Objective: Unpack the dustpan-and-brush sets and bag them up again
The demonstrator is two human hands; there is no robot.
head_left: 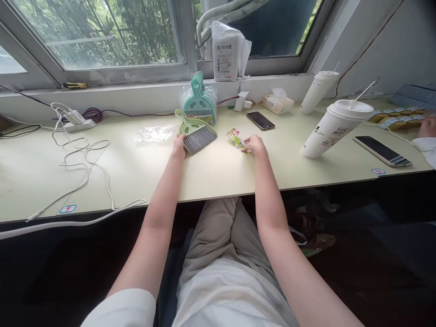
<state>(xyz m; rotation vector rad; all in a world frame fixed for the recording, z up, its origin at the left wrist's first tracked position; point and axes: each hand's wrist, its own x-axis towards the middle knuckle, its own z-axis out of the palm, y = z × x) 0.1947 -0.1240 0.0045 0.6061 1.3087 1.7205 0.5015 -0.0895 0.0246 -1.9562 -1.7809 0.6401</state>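
My left hand (180,145) is closed on the side of a small green dustpan and brush set (199,137), its grey bristles facing me and its handle pointing up and left. In my right hand (256,144), a printed cardboard label (237,140) in green, white and red is pinched between thumb and fingers, just above the table. Behind the set in my left hand, several teal dustpan sets (199,102) stand stacked in clear plastic against the wall. A crumpled clear plastic wrapper (155,133) lies to the left.
White cables (88,159) and a power strip (80,125) spread over the table's left. A black phone (260,120), tissue pack (278,103), two white cups (335,127) and another phone (382,151) occupy the right. Another person's hand (428,127) shows at the right edge.
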